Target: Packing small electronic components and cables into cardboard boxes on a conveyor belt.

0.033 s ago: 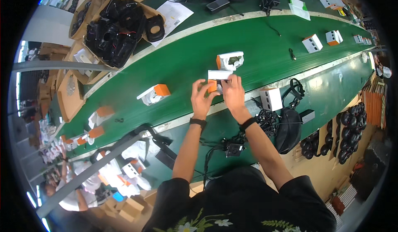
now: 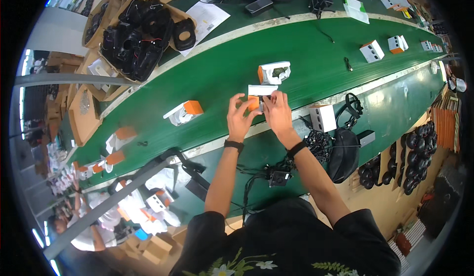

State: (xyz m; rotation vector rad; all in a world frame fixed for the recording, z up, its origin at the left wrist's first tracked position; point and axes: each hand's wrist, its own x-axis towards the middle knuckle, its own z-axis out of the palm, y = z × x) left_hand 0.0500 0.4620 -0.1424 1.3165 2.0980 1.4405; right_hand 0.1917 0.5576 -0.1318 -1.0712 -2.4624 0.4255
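A small orange-and-white box (image 2: 253,102) stands with its white lid flap (image 2: 261,90) raised, between my two hands at the near edge of the green belt. My left hand (image 2: 239,117) is closed on its orange side, thumb and fingers against the cardboard. At the opening, the fingers of my right hand (image 2: 278,112) are bent together over a dark-grey item, mostly hidden, that I cannot make out. Just beyond is another open box (image 2: 274,72) with white wrapping and a dark object inside. To the left sits an orange-and-white box (image 2: 190,109) with white wrapping showing.
The green belt (image 2: 222,69) curves across, carrying more boxes (image 2: 372,52) on the right. On my near bench are a white box (image 2: 323,118), tangled black cables (image 2: 317,145), a black pouch (image 2: 344,150) and a black device (image 2: 279,178). A grey rail (image 2: 106,203) crosses lower left, near another person.
My right fingertips have shifted very slightly at the box opening. Everything else looks the same.
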